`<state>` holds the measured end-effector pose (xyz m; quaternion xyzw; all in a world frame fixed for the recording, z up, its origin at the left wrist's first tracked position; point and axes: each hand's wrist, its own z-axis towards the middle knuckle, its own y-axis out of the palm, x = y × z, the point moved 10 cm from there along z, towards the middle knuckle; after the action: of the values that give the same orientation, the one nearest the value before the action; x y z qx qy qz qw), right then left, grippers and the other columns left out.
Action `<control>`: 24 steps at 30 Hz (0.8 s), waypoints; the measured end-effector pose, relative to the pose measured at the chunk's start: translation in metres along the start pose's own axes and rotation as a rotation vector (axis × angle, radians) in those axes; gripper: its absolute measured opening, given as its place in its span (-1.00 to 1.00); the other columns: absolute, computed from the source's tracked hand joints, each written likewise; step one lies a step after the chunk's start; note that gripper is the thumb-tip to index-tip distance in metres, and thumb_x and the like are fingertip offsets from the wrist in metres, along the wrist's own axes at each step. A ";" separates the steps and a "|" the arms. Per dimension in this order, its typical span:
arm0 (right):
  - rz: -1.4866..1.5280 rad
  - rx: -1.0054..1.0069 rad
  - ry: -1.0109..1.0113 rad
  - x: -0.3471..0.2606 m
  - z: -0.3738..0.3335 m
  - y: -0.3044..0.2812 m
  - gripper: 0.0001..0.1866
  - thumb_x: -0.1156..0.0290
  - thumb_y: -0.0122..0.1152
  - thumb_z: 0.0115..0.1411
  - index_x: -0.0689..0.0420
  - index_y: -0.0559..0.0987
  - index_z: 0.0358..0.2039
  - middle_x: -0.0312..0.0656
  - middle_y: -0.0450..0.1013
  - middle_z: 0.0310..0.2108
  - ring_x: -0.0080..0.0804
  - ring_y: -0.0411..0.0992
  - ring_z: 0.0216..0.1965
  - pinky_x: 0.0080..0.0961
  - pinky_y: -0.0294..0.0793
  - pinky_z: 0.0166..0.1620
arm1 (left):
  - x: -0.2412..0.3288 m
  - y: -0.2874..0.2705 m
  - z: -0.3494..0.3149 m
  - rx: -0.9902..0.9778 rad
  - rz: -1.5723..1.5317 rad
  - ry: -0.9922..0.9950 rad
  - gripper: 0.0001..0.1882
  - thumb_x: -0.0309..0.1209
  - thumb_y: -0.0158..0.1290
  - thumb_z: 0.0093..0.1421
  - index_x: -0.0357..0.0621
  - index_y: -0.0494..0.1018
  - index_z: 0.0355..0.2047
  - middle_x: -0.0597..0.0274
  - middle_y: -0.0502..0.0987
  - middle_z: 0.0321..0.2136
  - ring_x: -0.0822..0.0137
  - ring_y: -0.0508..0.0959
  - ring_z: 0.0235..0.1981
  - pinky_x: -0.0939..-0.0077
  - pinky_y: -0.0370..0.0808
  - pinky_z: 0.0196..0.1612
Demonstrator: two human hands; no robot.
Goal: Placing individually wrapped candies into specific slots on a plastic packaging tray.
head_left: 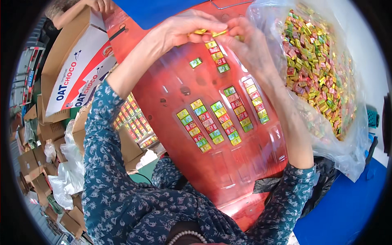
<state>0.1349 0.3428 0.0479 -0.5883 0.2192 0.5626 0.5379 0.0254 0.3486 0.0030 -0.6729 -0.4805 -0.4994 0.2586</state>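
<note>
Head view: left hand (183, 29) pinches yellow-wrapped pieces (200, 31) over the far end of the clear tray (222, 165); right hand (254, 49) is right beside it, can't tell if it's clamped on one. Fingers partly hide the pieces. Glare blurs the near slots. Wrapper print too small to read; white-and-red carton (75, 83) has large legible lettering. Co-worker's hand (101, 5) is cut off at top.

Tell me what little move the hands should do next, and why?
Maybe lower the yellow wrapped pieces in the left hand to the far end of the nearest row of pieces, because the fingers hold them close to that end.
</note>
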 end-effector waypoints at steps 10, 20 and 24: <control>-0.389 -0.227 -0.085 0.002 -0.008 0.079 -0.69 0.59 0.21 -0.02 0.16 0.46 -0.20 -0.04 0.48 -0.41 -0.04 0.47 -0.34 -0.21 0.45 -0.29 | -0.031 -0.069 -0.044 0.386 0.311 0.052 -0.82 -0.38 0.27 -0.07 -0.25 0.57 -0.54 0.29 0.51 -0.65 0.56 0.40 -0.65 0.66 0.23 -0.66; -0.741 -0.288 -0.453 -0.024 -0.018 0.104 -0.73 0.69 0.15 -0.15 0.22 0.47 -0.34 -0.08 0.44 -0.35 -0.10 0.50 -0.37 -0.31 0.53 -0.32 | -0.017 -0.062 -0.053 0.552 0.809 0.259 -0.83 -0.35 0.21 -0.07 -0.21 0.60 -0.52 0.13 0.57 -0.63 0.28 0.56 -0.59 0.38 0.45 -0.42; -0.681 -0.257 -0.483 -0.031 -0.019 0.103 -0.73 0.68 0.17 -0.16 0.23 0.48 -0.35 -0.06 0.43 -0.34 -0.11 0.51 -0.38 -0.33 0.54 -0.32 | -0.012 -0.058 -0.057 0.586 0.940 0.356 -0.84 -0.35 0.17 -0.04 -0.19 0.60 -0.52 0.07 0.56 -0.62 0.17 0.55 -0.58 0.31 0.45 -0.41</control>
<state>0.0458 0.2817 0.0314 -0.5407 -0.1912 0.4973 0.6510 -0.0513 0.3204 0.0056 -0.6199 -0.1974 -0.2828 0.7048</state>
